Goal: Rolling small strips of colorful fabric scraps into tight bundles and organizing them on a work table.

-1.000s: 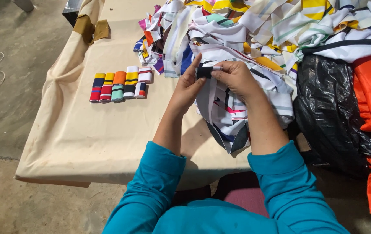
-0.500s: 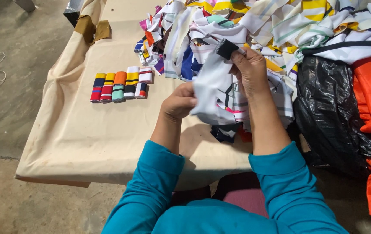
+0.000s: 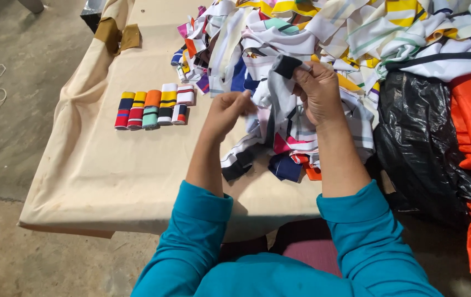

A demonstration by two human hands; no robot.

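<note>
Right hand (image 3: pixel 319 91): your fingers are clamped on the striped fabric strip (image 3: pixel 279 104), held up.
Left hand (image 3: pixel 225 110): your fingers are pinched on the strip's lower part.
Desk (image 3: pixel 120 170): folded rolls (image 3: pixel 155 106) sit nearby.

A garment workshop: fabric scraps (image 3: pixel 356 33) heaped on a cloth-covered table (image 3: pixel 109 176)

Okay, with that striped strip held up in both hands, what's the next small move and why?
Probably slide the left hand down the striped strip to pull it straight. The right hand pinches its black end up high, while the rest hangs loose and crumpled into the fabric pile. The row of folded pieces on the table cloth suggests it needs flattening first.
</note>
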